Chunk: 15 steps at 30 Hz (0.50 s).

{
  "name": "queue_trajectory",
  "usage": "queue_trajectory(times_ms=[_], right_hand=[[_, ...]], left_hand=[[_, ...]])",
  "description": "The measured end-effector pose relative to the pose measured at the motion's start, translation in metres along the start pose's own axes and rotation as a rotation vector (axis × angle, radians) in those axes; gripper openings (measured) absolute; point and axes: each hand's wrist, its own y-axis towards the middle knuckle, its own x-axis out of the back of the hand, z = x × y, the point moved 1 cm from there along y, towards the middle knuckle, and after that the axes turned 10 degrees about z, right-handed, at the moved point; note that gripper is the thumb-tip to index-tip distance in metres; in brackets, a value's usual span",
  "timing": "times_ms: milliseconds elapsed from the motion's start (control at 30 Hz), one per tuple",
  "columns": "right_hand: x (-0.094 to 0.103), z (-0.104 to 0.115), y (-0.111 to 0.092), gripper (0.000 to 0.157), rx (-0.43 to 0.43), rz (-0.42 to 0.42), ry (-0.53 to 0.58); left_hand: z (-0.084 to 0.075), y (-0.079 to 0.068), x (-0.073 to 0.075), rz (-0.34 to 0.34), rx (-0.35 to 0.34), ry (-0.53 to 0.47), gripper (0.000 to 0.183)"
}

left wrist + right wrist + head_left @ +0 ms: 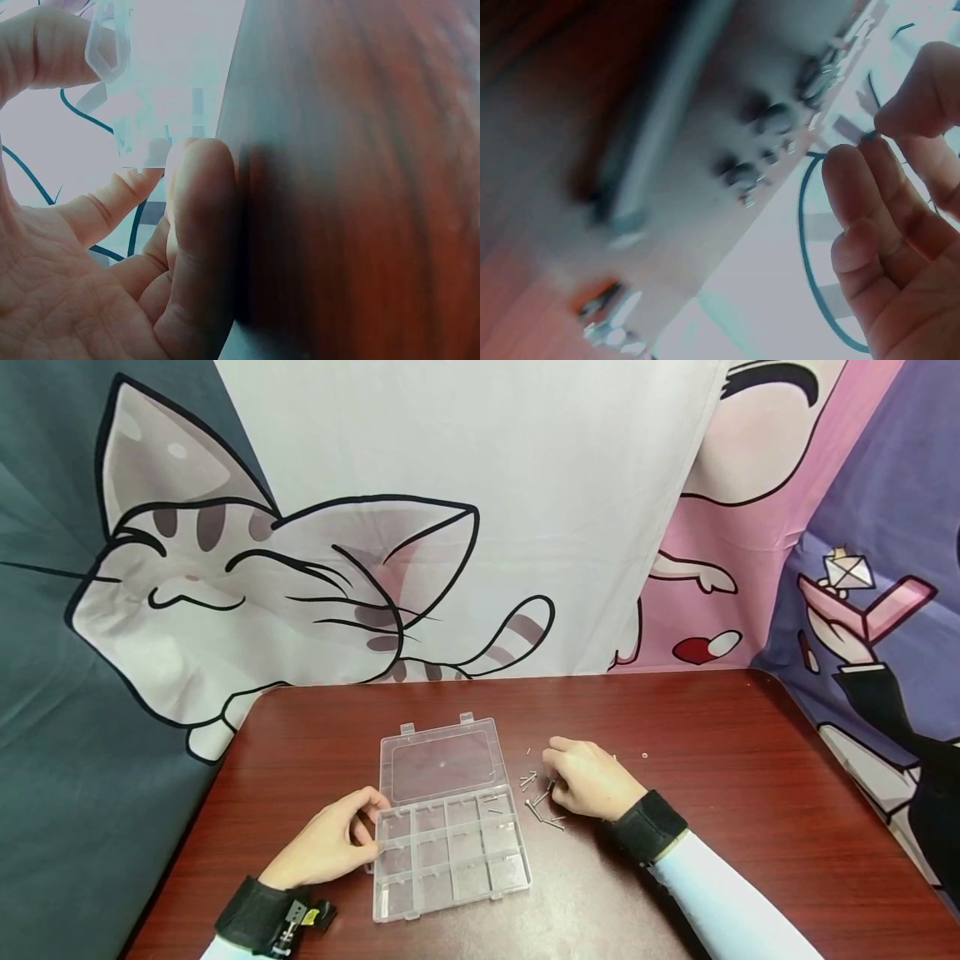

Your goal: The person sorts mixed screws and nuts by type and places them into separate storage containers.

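A clear plastic compartment box (pixel 452 904) lies on the table with its lid (pixel 442 766) folded back. My left hand (pixel 330 837) holds the box's left edge, thumb and fingers on either side of a corner (pixel 142 90) in the left wrist view. Several small metal screws (pixel 533 811) lie loose just right of the box. Over them is my right hand (pixel 596 781). In the right wrist view its thumb and fingertips (pixel 847 169) pinch a tiny dark piece, apparently a screw (pixel 868 136), mostly hidden. A few thin metal pieces (pixel 491 799) sit in a far right compartment.
A small ring (pixel 644 755) lies on the reddish-brown table (pixel 750 810), right of my right hand. Cartoon-printed cloth (pixel 525 527) hangs behind the table's far edge. In the right wrist view, scattered metal pieces (pixel 776 120) appear blurred.
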Motion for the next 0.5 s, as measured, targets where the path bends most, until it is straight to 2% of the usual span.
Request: queue_trajectory(times_ms=[233,500], right_hand=[[0.002,0.018,0.013,0.026,0.068,-0.063,0.044],[0.002,0.045,0.03,0.022,0.132,-0.07,0.084]], left_hand=[[-0.001,0.001,0.001,-0.011,0.012,0.016,0.04],[0.001,0.0,-0.001,0.002,0.021,0.0,0.041]])
